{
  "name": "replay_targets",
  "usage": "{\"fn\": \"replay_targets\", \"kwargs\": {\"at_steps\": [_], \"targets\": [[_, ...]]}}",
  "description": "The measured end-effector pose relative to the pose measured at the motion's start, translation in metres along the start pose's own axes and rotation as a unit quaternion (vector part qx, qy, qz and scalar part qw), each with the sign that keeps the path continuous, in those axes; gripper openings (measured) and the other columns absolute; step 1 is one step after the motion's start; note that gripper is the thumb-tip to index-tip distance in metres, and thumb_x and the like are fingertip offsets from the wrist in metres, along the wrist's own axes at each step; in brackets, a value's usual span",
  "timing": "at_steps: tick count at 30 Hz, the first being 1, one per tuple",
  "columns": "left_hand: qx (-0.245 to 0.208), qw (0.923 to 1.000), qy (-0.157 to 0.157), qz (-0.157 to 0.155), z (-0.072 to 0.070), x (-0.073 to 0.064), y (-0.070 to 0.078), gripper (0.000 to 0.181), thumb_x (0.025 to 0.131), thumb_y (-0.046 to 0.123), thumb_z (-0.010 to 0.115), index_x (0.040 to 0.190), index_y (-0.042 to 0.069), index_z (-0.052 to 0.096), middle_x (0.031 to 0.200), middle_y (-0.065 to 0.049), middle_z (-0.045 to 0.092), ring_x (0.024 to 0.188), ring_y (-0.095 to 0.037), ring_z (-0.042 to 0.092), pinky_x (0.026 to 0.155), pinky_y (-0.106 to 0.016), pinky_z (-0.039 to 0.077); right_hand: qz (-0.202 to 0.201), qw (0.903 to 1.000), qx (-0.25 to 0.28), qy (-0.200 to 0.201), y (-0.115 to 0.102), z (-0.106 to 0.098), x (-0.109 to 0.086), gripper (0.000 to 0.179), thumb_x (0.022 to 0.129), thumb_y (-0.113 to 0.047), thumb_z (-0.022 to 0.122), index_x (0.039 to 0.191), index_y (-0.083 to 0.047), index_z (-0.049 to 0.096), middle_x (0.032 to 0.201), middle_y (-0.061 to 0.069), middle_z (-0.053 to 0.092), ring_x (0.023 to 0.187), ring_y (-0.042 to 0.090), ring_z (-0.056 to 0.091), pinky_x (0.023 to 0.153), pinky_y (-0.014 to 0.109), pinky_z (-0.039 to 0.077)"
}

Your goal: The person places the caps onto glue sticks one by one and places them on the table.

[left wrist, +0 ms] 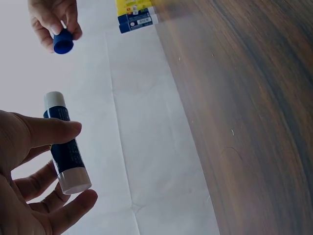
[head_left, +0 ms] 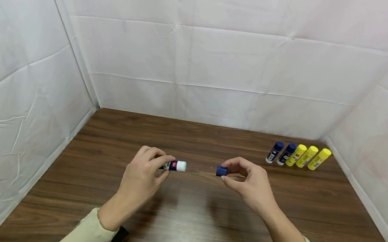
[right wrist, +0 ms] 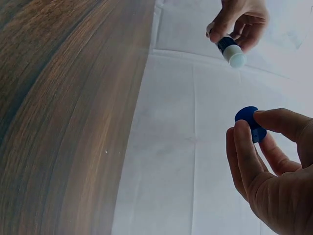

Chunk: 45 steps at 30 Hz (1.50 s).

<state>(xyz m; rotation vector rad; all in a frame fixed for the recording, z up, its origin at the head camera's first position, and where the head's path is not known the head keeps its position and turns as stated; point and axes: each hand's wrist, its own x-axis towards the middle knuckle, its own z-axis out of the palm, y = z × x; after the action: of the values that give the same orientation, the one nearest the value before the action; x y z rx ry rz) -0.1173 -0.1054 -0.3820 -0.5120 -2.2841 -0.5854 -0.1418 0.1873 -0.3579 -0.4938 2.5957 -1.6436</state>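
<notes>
My left hand grips an uncapped glue stick by its dark blue labelled body, above the table. The stick lies roughly level, its white end pointing right toward the other hand. In the left wrist view the glue stick shows a white end and a pale base, with the thumb across its label. Between thumb and fingertips my right hand pinches a dark blue cap. A gap separates cap and stick. The right wrist view shows the blue cap from its side, held at the fingertips.
At the table's back right, two blue-capped glue sticks and three yellow glue sticks lie or stand side by side in a row. White sheeting walls the brown wooden table at the back and both sides.
</notes>
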Motion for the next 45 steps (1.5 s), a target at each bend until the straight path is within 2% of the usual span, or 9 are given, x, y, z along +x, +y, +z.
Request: {"fn": "replay_targets", "kwargs": {"at_steps": [14, 20, 24, 45], "targets": [[-0.009, 0.9997, 0.011, 0.018, -0.002, 0.001, 0.005, 0.033, 0.071, 0.0, 0.091, 0.099, 0.013, 0.081, 0.097, -0.001, 0.067, 0.094, -0.022, 0.058, 0.064, -0.029, 0.057, -0.012, 0.9998, 0.016, 0.0, 0.0, 0.009, -0.003, 0.024, 0.086, -0.006, 0.081, 0.108, -0.013, 0.072, 0.106, 0.008, 0.072, 0.093, 0.02, 0.073, 0.079, 0.029, 0.061], [-0.013, 0.9994, 0.011, 0.031, -0.003, 0.004, 0.008, 0.034, 0.072, -0.001, 0.091, 0.102, 0.012, 0.081, 0.099, -0.003, 0.066, 0.098, -0.024, 0.058, 0.072, -0.032, 0.059, -0.013, 0.9997, 0.02, 0.004, -0.004, 0.016, -0.004, 0.024, 0.085, -0.009, 0.082, 0.106, -0.013, 0.073, 0.104, 0.007, 0.072, 0.092, 0.02, 0.073, 0.078, 0.028, 0.061], [-0.009, 0.9993, 0.007, 0.035, -0.004, 0.005, 0.011, 0.034, 0.072, 0.0, 0.09, 0.102, 0.012, 0.081, 0.099, -0.003, 0.066, 0.099, -0.025, 0.058, 0.073, -0.032, 0.059, -0.013, 0.9997, 0.021, 0.006, -0.006, 0.02, -0.004, 0.024, 0.085, -0.009, 0.083, 0.107, -0.013, 0.073, 0.105, 0.007, 0.073, 0.092, 0.019, 0.073, 0.078, 0.028, 0.061], [-0.011, 0.9972, 0.023, 0.07, 0.006, 0.008, 0.022, 0.031, 0.075, 0.006, 0.091, 0.103, 0.013, 0.081, 0.098, -0.004, 0.065, 0.097, -0.024, 0.059, 0.071, -0.032, 0.059, -0.053, 0.9976, 0.043, 0.01, -0.017, 0.036, -0.002, 0.024, 0.086, -0.009, 0.082, 0.107, -0.017, 0.073, 0.103, 0.004, 0.074, 0.093, 0.018, 0.073, 0.078, 0.029, 0.061]]}}
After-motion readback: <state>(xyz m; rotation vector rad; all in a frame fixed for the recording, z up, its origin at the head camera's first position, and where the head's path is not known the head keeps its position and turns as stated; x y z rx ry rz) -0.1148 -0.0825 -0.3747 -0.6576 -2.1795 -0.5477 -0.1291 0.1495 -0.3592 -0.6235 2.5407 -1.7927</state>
